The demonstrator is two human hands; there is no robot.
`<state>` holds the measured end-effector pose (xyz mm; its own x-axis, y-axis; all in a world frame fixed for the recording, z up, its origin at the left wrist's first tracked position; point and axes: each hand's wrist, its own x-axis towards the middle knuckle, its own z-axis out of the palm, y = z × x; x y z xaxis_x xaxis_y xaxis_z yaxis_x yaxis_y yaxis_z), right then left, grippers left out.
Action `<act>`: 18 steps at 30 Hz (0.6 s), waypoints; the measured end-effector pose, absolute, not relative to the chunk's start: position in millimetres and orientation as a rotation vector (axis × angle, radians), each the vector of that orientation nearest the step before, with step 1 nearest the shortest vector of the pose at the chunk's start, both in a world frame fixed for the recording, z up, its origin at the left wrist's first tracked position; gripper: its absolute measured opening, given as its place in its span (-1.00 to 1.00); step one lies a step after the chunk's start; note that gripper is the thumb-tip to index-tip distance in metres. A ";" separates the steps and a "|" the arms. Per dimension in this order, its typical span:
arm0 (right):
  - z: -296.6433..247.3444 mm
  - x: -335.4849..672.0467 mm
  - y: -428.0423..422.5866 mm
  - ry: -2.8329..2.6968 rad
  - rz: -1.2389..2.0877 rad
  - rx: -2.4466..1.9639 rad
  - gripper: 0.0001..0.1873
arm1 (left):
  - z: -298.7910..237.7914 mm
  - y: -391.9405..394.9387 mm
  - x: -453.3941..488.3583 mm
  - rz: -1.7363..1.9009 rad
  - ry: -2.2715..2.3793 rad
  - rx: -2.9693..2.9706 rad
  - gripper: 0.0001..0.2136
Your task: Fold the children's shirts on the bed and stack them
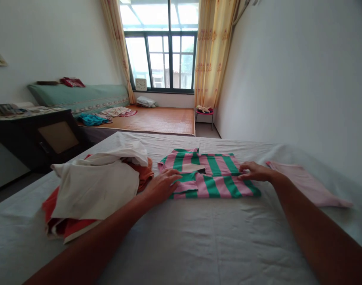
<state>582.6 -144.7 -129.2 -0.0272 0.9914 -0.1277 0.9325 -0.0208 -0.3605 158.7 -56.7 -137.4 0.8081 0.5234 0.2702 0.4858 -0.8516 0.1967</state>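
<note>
A green-and-pink striped shirt [218,186] lies partly folded on a white sheet [199,237], with a crosswise fold edge and a small dark gap near its middle. My left hand [163,184] rests on the shirt's left end, its fingers stretched out over the cloth. At the right end, my right hand [256,171] touches the fold with fingertips and thumb apart. Beside my left forearm is a loose heap of clothes, a cream garment [100,190] over red and orange cloth [143,174]. A flat folded pink garment [305,184] lies right of my right forearm.
Beyond the sheet stands a bed with a brown mat [169,118] and a green headboard [88,97]; blue cloth [93,119] lies on it. A dark cabinet [41,134] is at left. A pink stool [204,112] stands by the curtain [212,55]; a white wall [302,79] bounds the right.
</note>
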 end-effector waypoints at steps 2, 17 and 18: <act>-130.6 585.7 -152.7 -1.941 0.670 -1.937 -0.50 | -144.8 -67.0 166.0 0.339 0.661 2.905 -0.59; -134.6 533.0 -224.8 -2.344 0.495 -1.680 -0.32 | -141.6 -54.2 145.7 0.084 0.532 2.875 -0.31; -138.9 534.1 -227.9 -2.299 0.396 -1.733 -0.32 | -142.1 -52.5 145.7 0.102 0.538 2.871 -0.30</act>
<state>534.1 -227.9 -138.9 -0.2711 0.9623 0.0238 0.8988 0.2619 -0.3514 145.7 -52.5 -142.1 0.9306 0.3651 0.0275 0.3500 -0.9092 0.2256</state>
